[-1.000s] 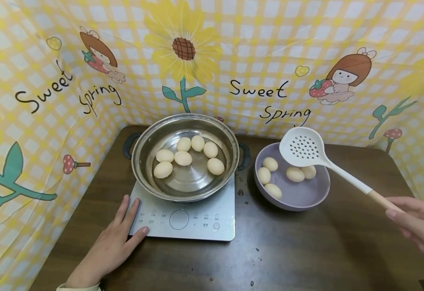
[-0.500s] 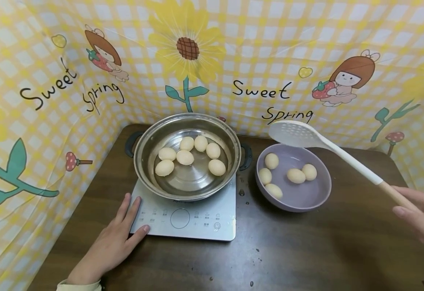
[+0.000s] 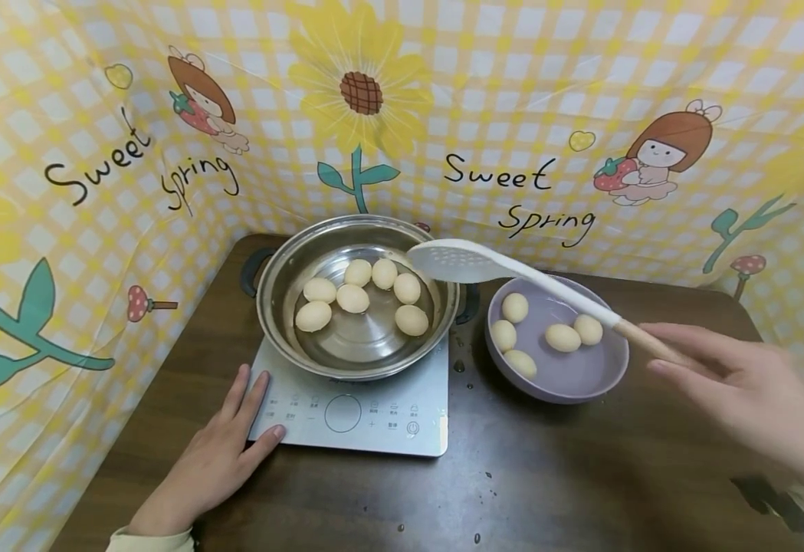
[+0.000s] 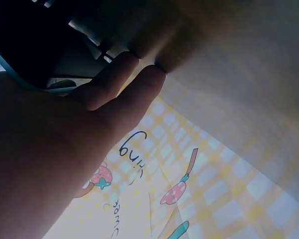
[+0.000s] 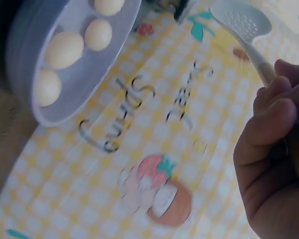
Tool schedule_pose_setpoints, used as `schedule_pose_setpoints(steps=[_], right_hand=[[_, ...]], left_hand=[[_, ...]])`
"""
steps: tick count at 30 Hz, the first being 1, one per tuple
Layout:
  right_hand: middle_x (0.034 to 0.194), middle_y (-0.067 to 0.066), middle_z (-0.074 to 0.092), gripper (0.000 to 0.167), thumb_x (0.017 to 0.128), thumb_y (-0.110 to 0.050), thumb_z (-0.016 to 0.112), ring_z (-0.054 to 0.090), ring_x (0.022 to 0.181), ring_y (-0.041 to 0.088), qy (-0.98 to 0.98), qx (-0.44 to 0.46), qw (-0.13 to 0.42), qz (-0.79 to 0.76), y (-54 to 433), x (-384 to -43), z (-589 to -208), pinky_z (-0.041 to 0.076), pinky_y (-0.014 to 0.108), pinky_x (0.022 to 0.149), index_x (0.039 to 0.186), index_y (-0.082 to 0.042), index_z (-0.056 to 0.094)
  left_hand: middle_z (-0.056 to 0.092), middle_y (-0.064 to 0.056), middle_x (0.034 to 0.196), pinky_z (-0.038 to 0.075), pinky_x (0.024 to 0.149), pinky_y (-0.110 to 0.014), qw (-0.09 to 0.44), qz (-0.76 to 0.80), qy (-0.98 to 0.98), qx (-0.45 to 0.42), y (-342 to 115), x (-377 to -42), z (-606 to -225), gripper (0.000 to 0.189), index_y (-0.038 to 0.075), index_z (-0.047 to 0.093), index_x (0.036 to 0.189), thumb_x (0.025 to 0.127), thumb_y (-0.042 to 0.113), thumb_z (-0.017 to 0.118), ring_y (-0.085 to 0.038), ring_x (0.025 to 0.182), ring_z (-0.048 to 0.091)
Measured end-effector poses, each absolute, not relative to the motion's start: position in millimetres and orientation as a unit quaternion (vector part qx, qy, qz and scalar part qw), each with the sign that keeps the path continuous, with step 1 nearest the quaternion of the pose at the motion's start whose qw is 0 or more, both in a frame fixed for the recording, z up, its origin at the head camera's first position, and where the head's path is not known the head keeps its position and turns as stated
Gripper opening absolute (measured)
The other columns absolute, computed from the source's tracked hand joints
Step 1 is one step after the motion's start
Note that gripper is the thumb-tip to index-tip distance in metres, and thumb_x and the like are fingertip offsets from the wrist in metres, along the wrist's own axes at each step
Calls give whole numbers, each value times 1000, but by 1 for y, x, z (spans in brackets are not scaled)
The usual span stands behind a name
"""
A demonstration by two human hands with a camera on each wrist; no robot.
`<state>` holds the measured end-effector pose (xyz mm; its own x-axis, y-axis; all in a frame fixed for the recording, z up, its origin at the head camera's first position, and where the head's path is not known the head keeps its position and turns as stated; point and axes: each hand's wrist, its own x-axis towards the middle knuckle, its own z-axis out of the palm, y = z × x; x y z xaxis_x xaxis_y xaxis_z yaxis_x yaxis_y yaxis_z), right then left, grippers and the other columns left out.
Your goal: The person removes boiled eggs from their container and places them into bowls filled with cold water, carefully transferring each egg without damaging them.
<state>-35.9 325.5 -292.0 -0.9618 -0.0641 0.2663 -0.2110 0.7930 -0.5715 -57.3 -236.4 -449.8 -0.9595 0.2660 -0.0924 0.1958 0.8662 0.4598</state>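
My right hand grips the wooden handle of a white slotted spoon, its fingers curled round it in the right wrist view. The perforated head overlaps the right rim of a steel pot. Several eggs lie in the pot, in shallow clear water. Under the spoon's shaft stands a purple bowl with several more eggs. My left hand rests with fingers spread at the left front corner of a white induction cooker, on which the pot stands.
The pot's black side handles stick out, the right one close to the bowl. Water drops dot the brown table. A yellow checked cloth with printed flowers hangs right behind and to the left. A dark object shows below my right wrist.
My right hand has carried the slotted spoon leftward, its head passing from above the bowl to the pot's right rim. The left hand has stayed put.
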Motion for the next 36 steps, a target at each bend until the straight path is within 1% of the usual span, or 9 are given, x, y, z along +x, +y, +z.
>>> schedule_pose_setpoints(steps=[3, 6, 10, 20, 22, 26, 29, 32, 36], right_hand=[[91, -9, 75, 40, 85, -11, 84, 57, 64, -1, -933, 183, 151, 270, 307, -50, -290, 43, 15, 57, 122, -23, 75], [93, -5, 76, 30, 96, -33, 73, 59, 66, -5, -907, 296, 210, 214, 294, -65, -293, 44, 15, 58, 118, -14, 76], [94, -2, 76, 55, 104, -54, 48, 60, 66, -1, -879, 363, 259, 169, 282, -77, -298, 46, 19, 57, 114, -8, 77], [98, -2, 77, 54, 105, -52, 44, 69, 72, 7, -881, 386, 222, 158, 275, -79, -295, 48, 23, 57, 118, -10, 76], [98, -2, 76, 52, 105, -51, 45, 66, 70, 3, -882, 389, 203, 169, 275, -79, -294, 45, 20, 56, 120, -12, 75], [96, -7, 75, 28, 94, -26, 74, 54, 63, -7, -889, 385, 154, 193, 274, -78, -292, 41, 15, 54, 120, -14, 75], [92, -14, 72, 47, 74, -1, 83, 42, 58, -11, -893, 379, 122, 210, 271, -78, -291, 37, 12, 51, 119, -14, 76], [82, -19, 66, 51, 71, 1, 86, 35, 54, -12, -897, 368, 103, 222, 268, -78, -291, 34, 11, 48, 119, -14, 76], [75, -23, 61, 46, 76, -2, 86, 34, 53, -11, -903, 347, 81, 241, 264, -79, -292, 32, 11, 47, 119, -13, 76]], left_hand=[[-3, -20, 167, 36, 88, -77, 78, 230, 963, 118, -237, -57, -450, 82, 13, 11, 164, 104, 50, 53, -60, 135, 33], [-3, -20, 167, 36, 88, -76, 79, 230, 963, 118, -236, -56, -450, 82, 13, 11, 164, 104, 51, 52, -60, 135, 33], [-3, -20, 167, 36, 89, -76, 80, 230, 963, 117, -236, -56, -450, 82, 13, 11, 164, 104, 51, 52, -59, 135, 33], [-4, -20, 167, 36, 90, -76, 75, 232, 962, 120, -238, -56, -449, 82, 12, 10, 164, 104, 51, 51, -59, 135, 33], [-4, -20, 167, 37, 90, -76, 73, 232, 962, 121, -239, -56, -448, 82, 12, 10, 164, 104, 50, 52, -59, 135, 33], [-3, -20, 167, 37, 89, -75, 73, 230, 963, 122, -239, -57, -448, 82, 12, 11, 164, 104, 51, 51, -59, 135, 33], [-2, -20, 167, 37, 90, -75, 74, 230, 963, 121, -240, -57, -448, 82, 13, 11, 164, 104, 52, 51, -58, 136, 33], [-2, -19, 167, 37, 90, -75, 74, 231, 963, 120, -240, -57, -449, 82, 13, 11, 164, 104, 52, 51, -58, 136, 33], [-1, -19, 167, 36, 90, -76, 73, 230, 963, 120, -241, -57, -450, 82, 13, 12, 164, 104, 52, 51, -57, 136, 33]])
